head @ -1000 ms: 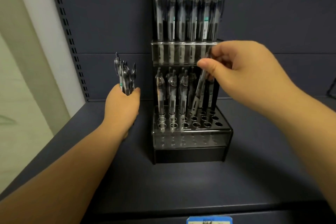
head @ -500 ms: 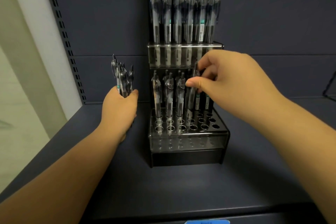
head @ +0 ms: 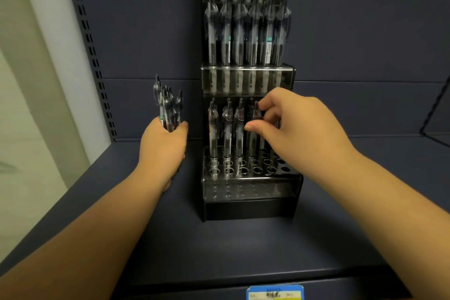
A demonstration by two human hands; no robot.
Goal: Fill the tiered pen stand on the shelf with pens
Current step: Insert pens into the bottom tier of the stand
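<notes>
- Since a second ago the right hand [head: 292,126] has lowered its pen [head: 253,129] into the pen stand [head: 250,192] on the shelf [head: 219,251], bottom tier, fourth hole along.
- Still pinching it; I'd keep it upright, press till it seats, then let go.
- Left hand [head: 163,148], left of the stand, grips the spare pens [head: 168,109].

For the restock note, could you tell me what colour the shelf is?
Dark blue-grey shelf, clearest in the head view.

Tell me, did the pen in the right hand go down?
Yes. The clear-barrelled pen pinched by the right hand sank from the smoky plastic tiered pen stand's middle ledge into its bottom holes.
</notes>
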